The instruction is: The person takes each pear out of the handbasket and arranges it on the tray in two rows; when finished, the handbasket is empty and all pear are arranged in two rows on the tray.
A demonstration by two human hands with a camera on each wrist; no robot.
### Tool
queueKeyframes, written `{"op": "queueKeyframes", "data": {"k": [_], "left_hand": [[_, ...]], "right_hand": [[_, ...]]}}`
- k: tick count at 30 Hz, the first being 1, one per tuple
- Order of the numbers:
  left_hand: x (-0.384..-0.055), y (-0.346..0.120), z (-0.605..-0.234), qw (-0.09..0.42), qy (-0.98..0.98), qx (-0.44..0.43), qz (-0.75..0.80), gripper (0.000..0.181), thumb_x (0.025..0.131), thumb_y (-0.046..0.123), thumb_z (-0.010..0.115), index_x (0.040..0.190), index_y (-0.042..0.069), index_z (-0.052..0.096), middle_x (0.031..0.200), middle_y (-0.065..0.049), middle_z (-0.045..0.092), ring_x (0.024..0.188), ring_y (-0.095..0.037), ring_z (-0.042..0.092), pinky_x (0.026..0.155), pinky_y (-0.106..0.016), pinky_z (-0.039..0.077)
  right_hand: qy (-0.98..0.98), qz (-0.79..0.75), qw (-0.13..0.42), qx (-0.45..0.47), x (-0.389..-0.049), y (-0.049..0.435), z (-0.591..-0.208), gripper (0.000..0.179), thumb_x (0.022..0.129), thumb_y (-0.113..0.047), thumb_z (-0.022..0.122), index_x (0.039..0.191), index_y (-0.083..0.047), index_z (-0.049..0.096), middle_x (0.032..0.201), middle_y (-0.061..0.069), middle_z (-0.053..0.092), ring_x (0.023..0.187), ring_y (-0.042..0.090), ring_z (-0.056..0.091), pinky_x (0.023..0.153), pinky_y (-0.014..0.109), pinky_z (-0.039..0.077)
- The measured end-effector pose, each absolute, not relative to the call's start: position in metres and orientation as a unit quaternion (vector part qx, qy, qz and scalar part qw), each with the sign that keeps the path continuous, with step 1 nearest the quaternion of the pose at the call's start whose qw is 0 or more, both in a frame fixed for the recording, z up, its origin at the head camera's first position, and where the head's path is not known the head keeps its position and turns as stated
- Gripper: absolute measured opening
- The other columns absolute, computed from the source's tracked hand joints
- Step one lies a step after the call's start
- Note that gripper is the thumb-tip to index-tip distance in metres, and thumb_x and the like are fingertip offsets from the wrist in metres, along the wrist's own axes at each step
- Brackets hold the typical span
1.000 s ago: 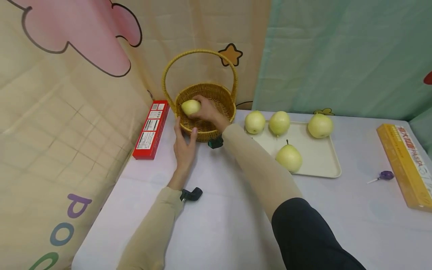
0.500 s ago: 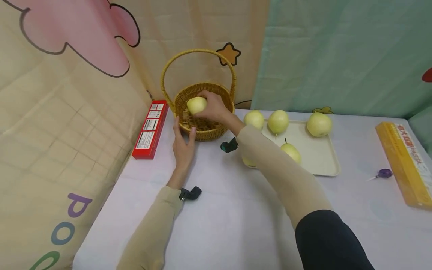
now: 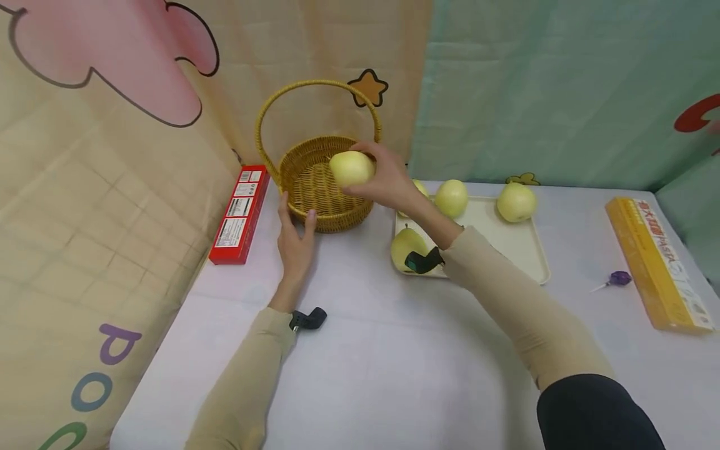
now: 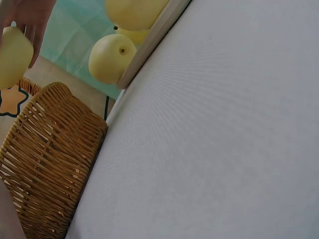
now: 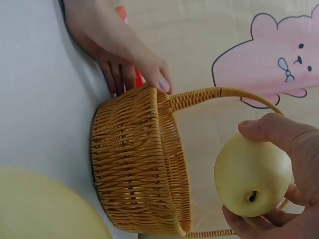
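My right hand (image 3: pixel 389 180) holds a pale yellow pear (image 3: pixel 349 169) between thumb and fingers, above the right side of the round wicker basket (image 3: pixel 337 220). In the right wrist view the dark hollow end of this pear (image 5: pixel 249 174) shows, with the thumb on top and fingers beneath. My left hand (image 3: pixel 295 251) rests against the basket's near left side, thumb and index finger spread along the rim. The right wrist view shows that thumb at the rim beside the handle (image 5: pixel 197 96). From the head view, the visible basket floor is bare.
Several more pears (image 3: pixel 452 199) sit on a cream tray (image 3: pixel 540 265) at right, partly hidden by my right arm. A red box (image 3: pixel 240 215) stands left of the basket. Farther right lie a purple lollipop (image 3: pixel 620 279) and a yellow pasta box (image 3: pixel 655 265). Curtains back the table.
My right hand has lifted the pear up from inside the basket and carried it right, to over the rim. The left hand keeps its place at the basket. The view has turned slightly right.
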State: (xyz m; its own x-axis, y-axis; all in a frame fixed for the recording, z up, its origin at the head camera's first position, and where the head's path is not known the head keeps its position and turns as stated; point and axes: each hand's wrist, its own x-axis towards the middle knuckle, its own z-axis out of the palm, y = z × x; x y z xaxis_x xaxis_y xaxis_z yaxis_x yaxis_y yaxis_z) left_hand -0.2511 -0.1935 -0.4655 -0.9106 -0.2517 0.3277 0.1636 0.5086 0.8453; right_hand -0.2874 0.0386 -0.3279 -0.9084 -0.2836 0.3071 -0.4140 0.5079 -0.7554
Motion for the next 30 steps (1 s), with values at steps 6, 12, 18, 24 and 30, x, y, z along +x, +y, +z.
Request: {"op": "queueKeyframes", "data": {"k": [6, 12, 18, 24, 30], "left_hand": [[-0.251, -0.193, -0.465, 0.212, -0.842, 0.024, -0.496, 0.074, 0.107, 0.057, 0.051, 0.169, 0.037, 0.016, 0.175, 0.0, 0.024, 0.159, -0.026, 0.029, 0.129, -0.05, 0.026], [-0.251, -0.194, -0.465, 0.213, -0.841, 0.024, -0.496, 0.074, 0.107, 0.056, 0.052, 0.169, 0.036, 0.017, 0.175, 0.0, 0.025, 0.158, -0.028, 0.031, 0.128, -0.051, 0.027], [-0.25, -0.194, -0.465, 0.213, -0.841, 0.023, -0.497, 0.073, 0.107, 0.056, 0.051, 0.168, 0.036, 0.017, 0.175, -0.003, 0.027, 0.157, -0.031, 0.033, 0.127, -0.053, 0.028], [-0.25, -0.196, -0.466, 0.213, -0.841, 0.026, -0.496, 0.072, 0.107, 0.057, 0.051, 0.168, 0.038, 0.017, 0.175, -0.002, 0.026, 0.157, -0.031, 0.032, 0.127, -0.053, 0.028], [-0.25, -0.194, -0.465, 0.21, -0.839, 0.022, -0.501, 0.074, 0.107, 0.056, 0.052, 0.169, 0.035, 0.017, 0.175, -0.002, 0.026, 0.157, -0.032, 0.033, 0.127, -0.055, 0.028]], "right_hand": [[-0.868, 0.46, 0.077, 0.171, -0.257, 0.075, -0.327, 0.074, 0.078, -0.032, 0.093, 0.143, -0.018, 0.06, 0.14, 0.003, 0.063, 0.118, 0.024, 0.061, 0.095, 0.047, 0.052], [-0.866, 0.471, 0.103, 0.136, -0.227, 0.112, -0.333, 0.071, 0.079, -0.03, 0.093, 0.141, -0.018, 0.062, 0.136, 0.005, 0.065, 0.121, 0.022, 0.061, 0.096, 0.047, 0.055], [-0.87, 0.469, 0.135, 0.077, -0.201, 0.158, -0.344, 0.07, 0.082, -0.028, 0.092, 0.143, -0.016, 0.06, 0.137, 0.005, 0.065, 0.12, 0.019, 0.06, 0.093, 0.044, 0.056], [-0.886, 0.439, 0.146, 0.024, -0.178, 0.193, -0.355, 0.072, 0.081, -0.035, 0.093, 0.142, -0.015, 0.06, 0.135, 0.005, 0.064, 0.12, 0.021, 0.061, 0.088, 0.024, 0.052], [-0.904, 0.407, 0.13, -0.02, -0.157, 0.224, -0.369, 0.078, 0.082, -0.041, 0.091, 0.145, -0.012, 0.056, 0.14, 0.012, 0.062, 0.12, 0.03, 0.06, 0.084, 0.025, 0.048]]}}
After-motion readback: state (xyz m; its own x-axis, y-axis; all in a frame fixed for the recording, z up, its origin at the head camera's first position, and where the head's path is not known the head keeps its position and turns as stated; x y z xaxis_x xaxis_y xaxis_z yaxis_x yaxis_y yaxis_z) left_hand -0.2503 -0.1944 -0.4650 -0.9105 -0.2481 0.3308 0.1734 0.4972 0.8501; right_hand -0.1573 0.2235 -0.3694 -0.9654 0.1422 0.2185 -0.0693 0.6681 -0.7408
